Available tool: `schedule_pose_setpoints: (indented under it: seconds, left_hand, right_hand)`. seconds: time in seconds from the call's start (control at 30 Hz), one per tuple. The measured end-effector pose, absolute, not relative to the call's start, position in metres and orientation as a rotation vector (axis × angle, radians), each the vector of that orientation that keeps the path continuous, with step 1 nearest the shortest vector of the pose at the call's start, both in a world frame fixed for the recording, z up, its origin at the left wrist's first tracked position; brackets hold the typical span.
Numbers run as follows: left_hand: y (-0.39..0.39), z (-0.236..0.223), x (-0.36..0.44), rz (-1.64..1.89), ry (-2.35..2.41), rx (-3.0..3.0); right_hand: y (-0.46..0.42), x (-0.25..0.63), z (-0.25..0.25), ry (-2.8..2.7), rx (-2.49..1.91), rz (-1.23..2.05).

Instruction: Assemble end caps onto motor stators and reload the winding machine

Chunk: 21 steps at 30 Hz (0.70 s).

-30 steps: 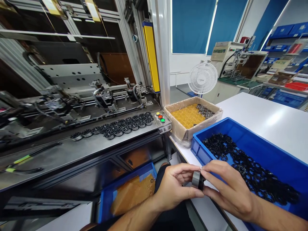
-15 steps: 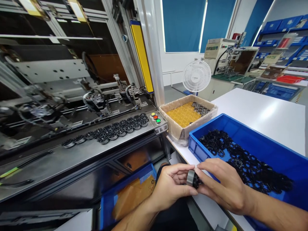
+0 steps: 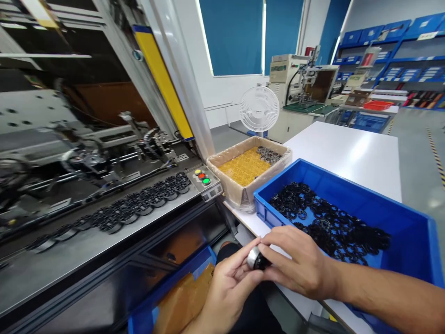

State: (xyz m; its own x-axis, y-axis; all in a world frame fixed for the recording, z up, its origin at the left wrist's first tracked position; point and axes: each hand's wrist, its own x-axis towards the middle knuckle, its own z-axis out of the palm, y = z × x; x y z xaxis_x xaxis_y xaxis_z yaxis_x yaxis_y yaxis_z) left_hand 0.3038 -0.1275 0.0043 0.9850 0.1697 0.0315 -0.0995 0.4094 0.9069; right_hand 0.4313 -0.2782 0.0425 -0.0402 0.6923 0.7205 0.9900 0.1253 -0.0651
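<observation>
Both my hands meet low in the middle of the view around one small round part [image 3: 255,259], metal-rimmed with a black core. My left hand [image 3: 227,287] cups it from below with thumb and fingertips pinched on it. My right hand [image 3: 299,264] grips its other side from the right. Just beyond my right hand stands a blue bin [image 3: 410,232] holding several black ring-shaped parts [image 3: 327,222]. A row of similar black round parts [image 3: 139,206] lies on the metal machine bed [image 3: 86,250] to the left.
A lined cardboard box [image 3: 239,195] with yellow pieces and some black parts sits behind the bin on a white table [image 3: 347,148]. A button panel [image 3: 203,178] is at the machine's corner. A lower blue bin [image 3: 177,297] sits below. A white fan [image 3: 259,110] stands farther back.
The view has swung to the right. Both hands, still joined on the round part, have shifted left and lower in the picture; the left hand's fingers have spread a little under it.
</observation>
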Motion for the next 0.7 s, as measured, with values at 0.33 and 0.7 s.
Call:
schedule_pose_setpoints:
  seconds: [0.33, 0.7]
  left_hand:
    - [-0.135, -0.001, 0.297, 0.130, 0.092, 1.248]
    - [-0.095, -0.004, 0.315, 0.252, 0.102, 1.412]
  right_hand:
    - [-0.273, 0.439, 0.032, -1.411, -1.634, 0.095]
    - [-0.331, 0.582, -0.045, -1.241, -2.243, -0.099]
